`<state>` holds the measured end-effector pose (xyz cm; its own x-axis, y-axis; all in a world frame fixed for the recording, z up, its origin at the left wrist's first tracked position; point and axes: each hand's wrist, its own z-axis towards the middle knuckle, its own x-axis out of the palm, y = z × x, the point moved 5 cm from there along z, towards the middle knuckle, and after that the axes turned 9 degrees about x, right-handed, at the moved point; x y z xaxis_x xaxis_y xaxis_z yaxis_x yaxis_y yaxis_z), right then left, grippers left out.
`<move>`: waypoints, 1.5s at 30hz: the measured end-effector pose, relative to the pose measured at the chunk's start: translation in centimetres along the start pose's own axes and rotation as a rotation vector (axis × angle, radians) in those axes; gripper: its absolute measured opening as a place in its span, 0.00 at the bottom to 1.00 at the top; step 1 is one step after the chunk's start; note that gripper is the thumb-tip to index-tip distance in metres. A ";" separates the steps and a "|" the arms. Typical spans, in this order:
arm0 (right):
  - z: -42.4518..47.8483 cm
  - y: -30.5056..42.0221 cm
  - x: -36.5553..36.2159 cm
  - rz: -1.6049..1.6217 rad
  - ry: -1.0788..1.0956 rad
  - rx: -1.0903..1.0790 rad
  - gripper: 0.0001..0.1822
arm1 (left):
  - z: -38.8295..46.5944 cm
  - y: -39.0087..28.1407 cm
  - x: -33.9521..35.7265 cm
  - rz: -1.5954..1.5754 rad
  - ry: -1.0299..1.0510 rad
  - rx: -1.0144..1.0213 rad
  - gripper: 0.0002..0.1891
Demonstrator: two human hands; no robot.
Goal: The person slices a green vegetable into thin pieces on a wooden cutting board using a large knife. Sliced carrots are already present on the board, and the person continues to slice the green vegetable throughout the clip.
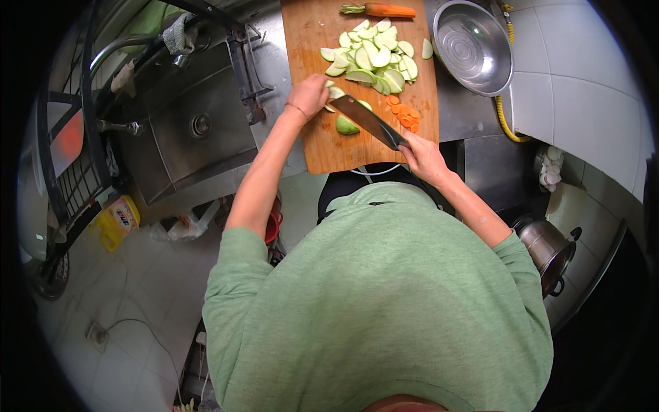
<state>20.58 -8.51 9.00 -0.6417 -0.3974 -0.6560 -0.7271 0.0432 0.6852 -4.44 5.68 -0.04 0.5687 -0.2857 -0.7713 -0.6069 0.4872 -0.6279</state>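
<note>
My right hand [423, 158] grips the handle of a kitchen cleaver [366, 119], whose blade slants up and left across a wooden cutting board [329, 157]. At the blade's far end, my left hand [308, 98] has its fingers curled against a few pale green vegetable slices [335, 92]; whether it grips one is hidden. Just below the blade lies a cut end piece of the green vegetable [347, 125], perhaps zucchini. Beyond it spreads a heap of half-round green slices [376, 54]. Thin carrot rounds [406, 116] lie right of the blade.
A partly cut carrot [386, 10] rests at the board's far end. To the right, a metal bowl [473, 49] stands by a yellow hose [504, 118]. Left of the board are a steel sink [190, 149] and a black rack [92, 134]. A metal pot [545, 247] sits at lower right.
</note>
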 end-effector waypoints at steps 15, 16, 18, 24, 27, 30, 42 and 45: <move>2.3 0.0 4.1 -0.142 0.179 0.009 0.07 | -12.6 -7.4 -0.6 -0.221 -0.500 -0.247 0.19; 2.6 0.4 3.9 -0.144 0.183 0.012 0.07 | -12.4 -7.6 0.2 -0.167 -0.437 -0.224 0.19; 2.8 0.9 4.0 -0.127 0.166 0.003 0.07 | -12.1 -7.4 1.9 -0.065 -0.250 -0.198 0.19; 2.5 1.0 4.6 -0.114 0.151 0.015 0.07 | -14.0 -8.0 2.8 -0.005 -0.248 -0.035 0.19; 2.4 0.8 5.1 -0.124 0.162 0.017 0.07 | -14.1 -7.6 2.3 -0.091 -0.320 -0.116 0.15; 2.0 1.0 5.1 -0.132 0.143 0.008 0.07 | -13.7 -7.1 1.7 -0.158 -0.391 -0.221 0.11; 1.9 0.9 5.6 -0.095 0.125 0.046 0.06 | -12.1 -7.6 2.7 -0.070 -0.095 -0.117 0.20; 1.8 0.8 5.5 -0.078 0.106 0.052 0.06 | -12.1 -7.7 2.6 -0.046 -0.051 0.004 0.20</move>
<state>16.01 -9.02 5.38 -0.5550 -0.4960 -0.6678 -0.7875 0.0547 0.6138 -4.98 -8.76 1.52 0.6235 -0.2658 -0.7353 -0.5771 0.4780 -0.6622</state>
